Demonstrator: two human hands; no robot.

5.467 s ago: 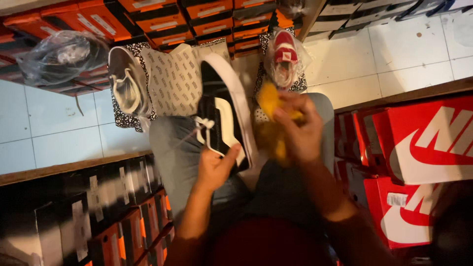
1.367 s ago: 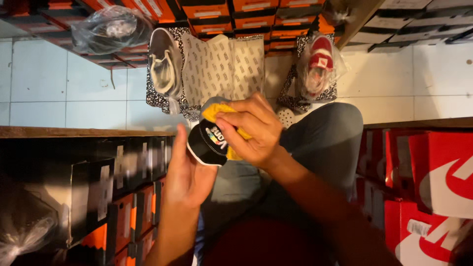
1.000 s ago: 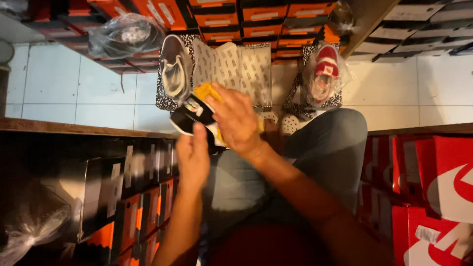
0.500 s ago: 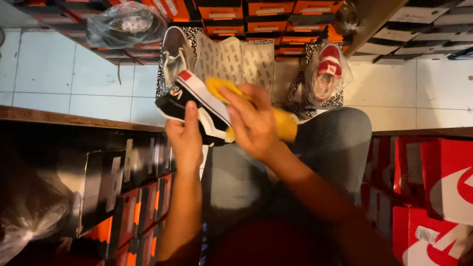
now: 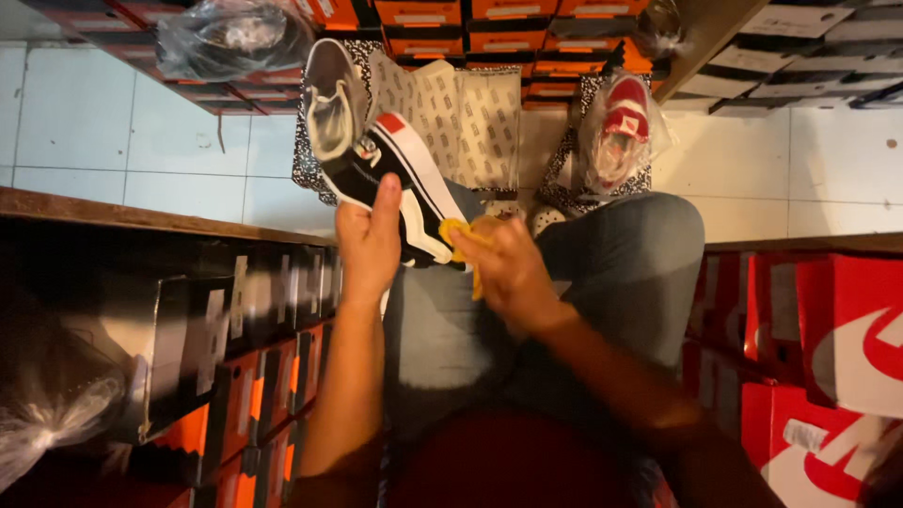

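Fingers of the left hand [image 5: 369, 246] wrap the black shoe [image 5: 400, 193], thumb up along its side, holding it above the lap. Right hand [image 5: 505, 273] is closed on a yellow cloth [image 5: 458, 232] pressed to the shoe's white sole edge. Beyond lie patterned paper [image 5: 470, 118], then a wrapped red shoe [image 5: 619, 132].

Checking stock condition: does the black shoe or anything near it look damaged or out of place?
Nothing stands out. The left hand holds the black shoe, which looks intact, and the right hand presses a yellow cloth against it.
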